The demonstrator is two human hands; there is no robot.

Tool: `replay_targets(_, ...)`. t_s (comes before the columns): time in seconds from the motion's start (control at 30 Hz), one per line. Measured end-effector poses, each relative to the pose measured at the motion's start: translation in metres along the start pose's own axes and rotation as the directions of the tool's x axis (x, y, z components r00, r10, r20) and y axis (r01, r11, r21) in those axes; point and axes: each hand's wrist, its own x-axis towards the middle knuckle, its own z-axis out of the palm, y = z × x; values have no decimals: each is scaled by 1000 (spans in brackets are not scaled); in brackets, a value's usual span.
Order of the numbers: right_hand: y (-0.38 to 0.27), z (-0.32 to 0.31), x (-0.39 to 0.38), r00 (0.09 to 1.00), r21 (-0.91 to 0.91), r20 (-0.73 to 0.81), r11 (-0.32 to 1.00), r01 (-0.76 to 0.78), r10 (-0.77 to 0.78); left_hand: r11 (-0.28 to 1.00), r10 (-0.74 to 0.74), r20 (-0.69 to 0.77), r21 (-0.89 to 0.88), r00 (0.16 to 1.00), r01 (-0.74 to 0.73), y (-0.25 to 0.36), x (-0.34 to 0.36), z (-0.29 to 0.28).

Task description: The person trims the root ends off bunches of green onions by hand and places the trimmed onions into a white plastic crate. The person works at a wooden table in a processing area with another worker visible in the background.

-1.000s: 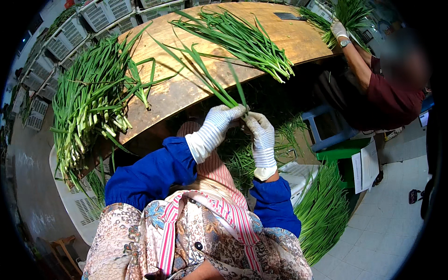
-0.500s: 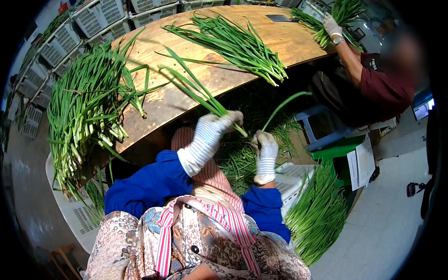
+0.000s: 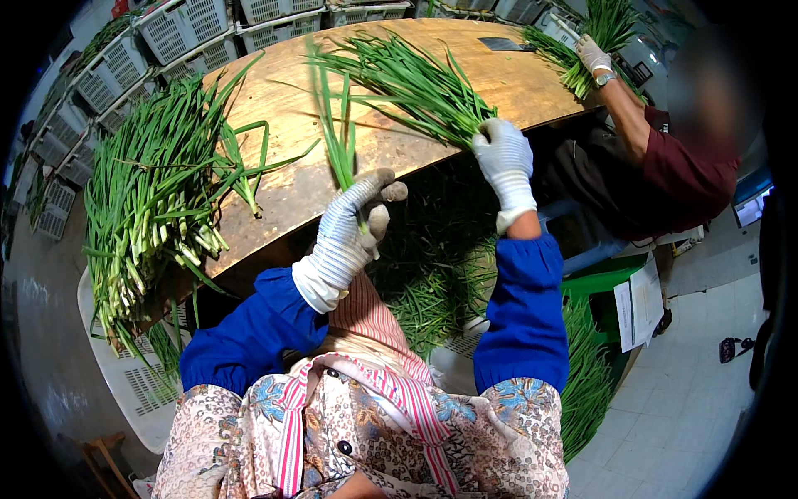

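My left hand (image 3: 349, 229), in a striped white glove, is closed round a few long leafy green stalks (image 3: 341, 154) that look like garlic chives. Their leaves point up over the table, and their pale ends stick out below my fingers. At the table's front edge my right hand (image 3: 505, 162), gloved alike, has its fingers curled over the pale ends of a bunch of the same stalks (image 3: 407, 91). That bunch lies across the table with its leaves toward the back left. My right fingertips are partly hidden.
A big heap of stalks (image 3: 158, 183) overhangs the left of the wooden table (image 3: 274, 191). Trimmings (image 3: 432, 291) lie below. More stalks (image 3: 586, 374) stand at my right. Across, a person's gloved hand (image 3: 593, 54) holds greens near a cleaver (image 3: 503, 43). White crates (image 3: 183, 33) line the back.
My right hand has risen from over the trimmings to the bunch on the table; the single leaf it held no longer shows. My left hand has shifted left, its stalks now more upright.
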Motion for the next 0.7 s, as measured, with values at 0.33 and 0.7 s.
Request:
replay_targets(0.33, -78, -36, -130, 665, 652, 746, -179, -736, -17, 966, -69, -51, 248, 996, 79, -29, 11, 2)
replay_targets(0.7, -76, 11, -173, 678, 714, 552, 143, -685, 486, 963, 56, -91, 266, 994, -30, -41, 11, -16)
